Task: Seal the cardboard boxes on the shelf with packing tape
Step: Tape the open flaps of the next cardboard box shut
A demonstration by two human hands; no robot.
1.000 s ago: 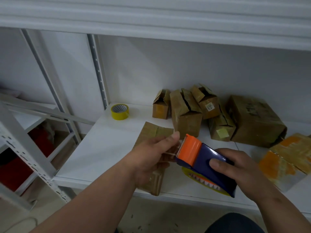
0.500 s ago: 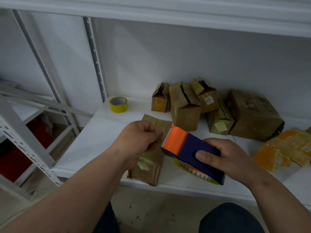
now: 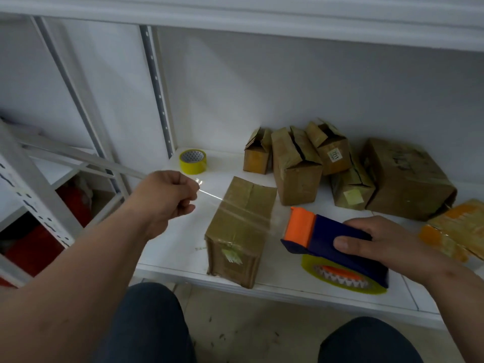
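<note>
A person crouches before a white shelf (image 3: 167, 247), a clear strip of packing tape (image 3: 246, 214) stretched across the cardboard box (image 3: 242, 226) that lies near the shelf's front edge. The left hand (image 3: 167, 197), held to the left of that box and above the shelf, has its fingers curled tight, pinching the free end of the tape, which glints where it leaves the fingertips. To the right of the box, the right hand (image 3: 377, 242) grips a blue tape dispenser (image 3: 337, 244) with an orange front roller, thumb pressed along its near side and fingers wrapped over the top; a yellow-green roll with an orange toothed hub shows beneath the dispenser's body. The tape runs from the pinched end, over the top of the box, to the dispenser's orange nose. The box already carries older tape and a torn pale label on its near end. Behind the box, against the back wall, stands a cluster of smaller cardboard boxes (image 3: 296, 166), several with flaps gaping, one bearing a white sticker, and a larger box (image 3: 406, 179) lies to their right. A flattened carton with orange patches (image 3: 455, 229) rests right of the dispenser at the picture's edge. A spare yellow tape roll (image 3: 192, 161) sits behind and left of the box, near the perforated upright. The person's dark-trousered knees (image 3: 152, 323) fill the foreground below the shelf.
</note>
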